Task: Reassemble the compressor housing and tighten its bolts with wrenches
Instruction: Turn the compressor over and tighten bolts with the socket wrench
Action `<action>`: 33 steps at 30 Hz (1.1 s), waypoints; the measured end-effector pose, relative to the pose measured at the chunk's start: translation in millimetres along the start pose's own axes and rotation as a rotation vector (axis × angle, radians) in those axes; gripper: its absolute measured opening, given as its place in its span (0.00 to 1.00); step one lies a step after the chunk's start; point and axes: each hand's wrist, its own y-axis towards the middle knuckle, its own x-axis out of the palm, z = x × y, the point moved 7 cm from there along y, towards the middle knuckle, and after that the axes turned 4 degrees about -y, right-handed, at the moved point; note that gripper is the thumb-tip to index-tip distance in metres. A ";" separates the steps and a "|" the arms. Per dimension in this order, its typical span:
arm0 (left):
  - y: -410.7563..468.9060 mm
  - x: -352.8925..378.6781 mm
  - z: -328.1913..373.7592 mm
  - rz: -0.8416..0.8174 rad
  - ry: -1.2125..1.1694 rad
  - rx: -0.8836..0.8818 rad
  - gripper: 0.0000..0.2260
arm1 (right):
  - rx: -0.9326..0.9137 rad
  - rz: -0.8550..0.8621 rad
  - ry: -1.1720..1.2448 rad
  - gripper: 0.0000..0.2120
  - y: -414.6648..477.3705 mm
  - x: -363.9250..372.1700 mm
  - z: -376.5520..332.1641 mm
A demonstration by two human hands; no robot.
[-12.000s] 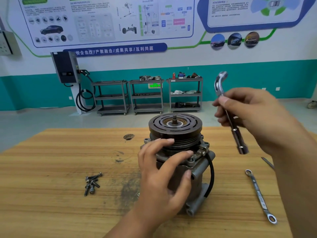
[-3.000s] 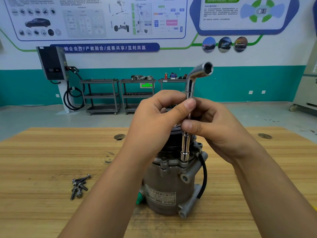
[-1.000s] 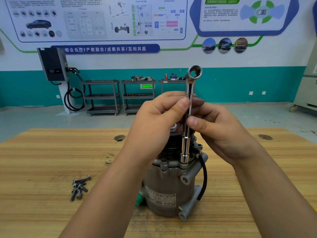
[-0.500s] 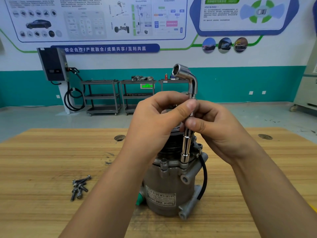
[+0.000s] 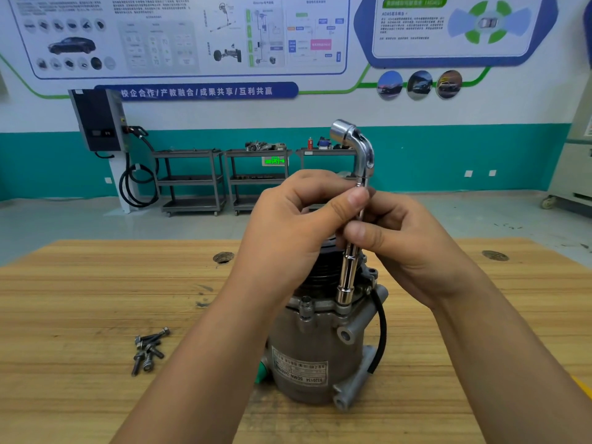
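Compressor upright on counter, under left hand and right hand, label toward viewer. L-shaped socket wrench vertical, lower socket seated on housing flange, bent end above both. Left hand pinches shaft, thumb across it. Right hand pinches same shaft just below, fingers curled. Loose bolts heaped well left of left hand. Tool carts far beyond, by wall.

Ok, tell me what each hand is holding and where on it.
Both the left hand and right hand pinch the socket wrench at mid-shaft, below its bent top.
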 end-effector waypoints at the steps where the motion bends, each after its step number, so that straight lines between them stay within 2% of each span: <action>1: -0.3 1.0 0.2 -0.010 -0.018 -0.008 0.08 | 0.000 -0.011 -0.005 0.10 -0.4 0.0 -0.6; 2: -0.6 2.1 0.5 -0.019 -0.035 -0.015 0.08 | 0.000 -0.023 -0.012 0.07 -0.8 0.2 -1.3; 6: -0.1 2.6 0.2 -0.026 -0.071 -0.030 0.09 | -0.003 -0.062 -0.015 0.09 -2.5 1.3 -3.5; 12: -0.4 2.0 -4.3 -0.029 -0.109 -0.056 0.09 | -0.004 -0.032 0.036 0.07 -1.5 -0.5 -1.1; 19: -1.8 -0.3 -3.0 0.010 -0.154 -0.042 0.07 | 0.008 0.005 0.054 0.16 -1.1 -1.5 0.2; 27: -2.5 3.6 0.0 -0.022 -0.150 -0.018 0.10 | 0.023 0.056 -0.040 0.24 -0.1 -2.6 3.4; 33: -1.0 -0.2 -3.8 0.035 -0.082 -0.007 0.04 | 0.040 0.075 -0.077 0.21 -0.2 -0.7 2.1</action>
